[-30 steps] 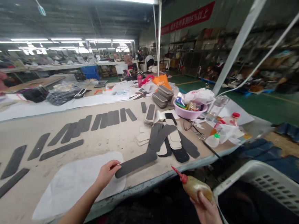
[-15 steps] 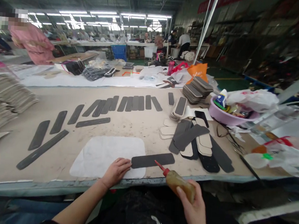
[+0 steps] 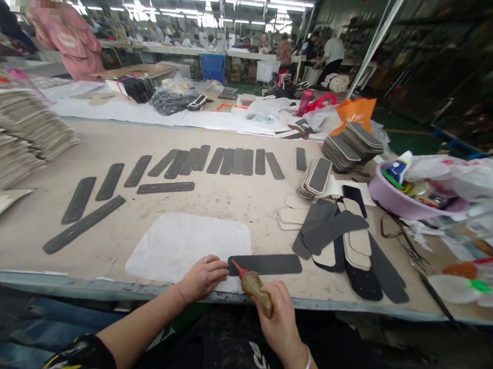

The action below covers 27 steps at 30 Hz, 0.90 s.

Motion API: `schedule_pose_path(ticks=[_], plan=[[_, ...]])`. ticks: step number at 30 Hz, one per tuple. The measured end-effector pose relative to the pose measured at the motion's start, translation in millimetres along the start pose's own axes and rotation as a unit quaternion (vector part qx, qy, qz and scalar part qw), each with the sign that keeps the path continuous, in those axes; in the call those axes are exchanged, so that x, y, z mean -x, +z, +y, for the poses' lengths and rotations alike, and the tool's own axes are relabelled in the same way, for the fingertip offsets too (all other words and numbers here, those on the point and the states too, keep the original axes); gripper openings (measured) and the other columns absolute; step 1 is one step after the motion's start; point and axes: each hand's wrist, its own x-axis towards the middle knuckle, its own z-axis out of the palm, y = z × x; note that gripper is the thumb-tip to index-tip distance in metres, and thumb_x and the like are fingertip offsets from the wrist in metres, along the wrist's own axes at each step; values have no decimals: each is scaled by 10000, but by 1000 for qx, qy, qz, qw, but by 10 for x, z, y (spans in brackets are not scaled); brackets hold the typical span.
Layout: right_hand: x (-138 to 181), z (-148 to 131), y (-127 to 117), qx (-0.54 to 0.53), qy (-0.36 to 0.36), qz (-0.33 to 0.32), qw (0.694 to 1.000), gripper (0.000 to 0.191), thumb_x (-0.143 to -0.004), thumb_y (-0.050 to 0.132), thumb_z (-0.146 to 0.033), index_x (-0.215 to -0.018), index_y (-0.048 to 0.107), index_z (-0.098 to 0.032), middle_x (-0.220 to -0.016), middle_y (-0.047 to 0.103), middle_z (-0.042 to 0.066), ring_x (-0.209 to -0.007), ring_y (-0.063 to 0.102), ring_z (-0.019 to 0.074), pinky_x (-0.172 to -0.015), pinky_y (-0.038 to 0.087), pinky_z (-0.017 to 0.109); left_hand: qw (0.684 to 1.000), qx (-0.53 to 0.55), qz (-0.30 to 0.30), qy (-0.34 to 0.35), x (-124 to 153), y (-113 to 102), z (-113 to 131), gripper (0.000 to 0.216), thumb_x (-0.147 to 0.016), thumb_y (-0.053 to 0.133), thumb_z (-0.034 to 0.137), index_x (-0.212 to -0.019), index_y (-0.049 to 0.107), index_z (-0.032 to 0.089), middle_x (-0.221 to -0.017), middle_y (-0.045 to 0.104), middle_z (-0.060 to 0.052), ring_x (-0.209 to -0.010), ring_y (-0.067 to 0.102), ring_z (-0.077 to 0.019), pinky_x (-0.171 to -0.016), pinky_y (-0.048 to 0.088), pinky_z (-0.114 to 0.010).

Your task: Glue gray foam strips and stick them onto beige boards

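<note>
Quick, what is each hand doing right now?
Left hand: fingers bent at the end of the dark strip; grip cannot be told.
Right hand: closed around the amber squeeze bottle.

Dark strip (image 3: 266, 263): matt charcoal, fine-grained synthetic sheet.
Squeeze bottle (image 3: 256, 286): glossy translucent plastic, red plastic nozzle.
White sheet (image 3: 186, 247), 9 o'clock of strip: matt, soft; cloth or paper, cannot tell.
Tabletop (image 3: 237, 198): matt beige, stained, rough.
Basin (image 3: 394, 199), 2 o'clock: smooth lilac plastic.
</note>
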Motion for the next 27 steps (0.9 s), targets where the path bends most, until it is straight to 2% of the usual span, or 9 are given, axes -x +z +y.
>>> schedule_pose_path(ticks=[4, 8, 12, 16, 19, 27], plan=[[8, -15, 11, 17, 12, -5, 1000, 74, -885, 496, -146, -921, 505, -211, -868, 474, 45, -826, 481, 212, -718, 438, 364, 1000, 6, 4, 4, -14, -9, 11, 208, -903, 492, 200, -1031, 655, 202, -1064, 646, -61, -929, 546, -175, -872, 475, -354], [62, 23, -51, 34, 20, 22, 999, 105, -888, 484, -141, -955, 512, -218, -885, 480, 51, -837, 488, 215, -725, 446, 367, 1000, 7, 5, 4, -17, -17, 10, 193, -899, 504, 200, -1017, 656, 214, -1072, 643, -50, -942, 534, -174, -863, 475, -342], [152, 125, -225, 74, 23, 74, 994, 134, -894, 487, -151, -1006, 510, -219, -914, 493, 62, -852, 491, 220, -742, 453, 382, 1000, 6, 9, 6, -15, -4, -6, 188, -895, 510, 189, -1010, 656, 214, -1084, 637, -51, -958, 527, -175, -865, 474, -335], [228, 261, -454, 124, 50, 127, 983, 73, -902, 519, -219, -975, 519, -220, -878, 501, 55, -814, 497, 218, -728, 459, 387, 1000, -1, 19, 19, -20, 5, -18, 189, -896, 506, 186, -1006, 658, 211, -1071, 639, -56, -956, 529, -172, -869, 474, -333], [254, 365, -595, 149, 55, 161, 974, 97, -897, 540, -256, -983, 519, -216, -887, 512, 59, -826, 505, 223, -742, 466, 397, 999, -5, 21, 27, -38, -10, -8, 195, -899, 499, 187, -1005, 661, 211, -1062, 642, -58, -956, 536, -169, -866, 478, -325], [247, 462, -732, 231, 55, 206, 949, 126, -893, 545, -281, -983, 518, -198, -879, 530, 72, -843, 517, 238, -778, 469, 423, 999, -13, 20, 27, -40, -14, -4, 203, -901, 485, 191, -988, 667, 216, -1063, 646, -61, -957, 547, -166, -866, 482, -320]])
